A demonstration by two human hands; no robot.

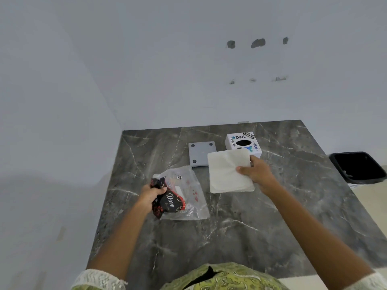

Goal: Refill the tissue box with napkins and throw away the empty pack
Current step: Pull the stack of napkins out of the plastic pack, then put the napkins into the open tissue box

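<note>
My right hand (254, 171) grips a square stack of white napkins (227, 171) by its right edge, just above the dark marble table (230, 237). Behind the stack stands the white tissue box (243, 143) with stickers and a dark oval opening on top. Left of the box lies its grey base plate (200, 153), with the stack covering its right corner. My left hand (151, 195) clutches the crumpled end of the clear plastic napkin pack (184, 197), printed black and red, which looks empty and rests flat on the table.
A black bin (359, 167) stands on the floor past the table's right edge. White walls close off the back and the left side. My green patterned clothing (222, 277) is at the table's near edge.
</note>
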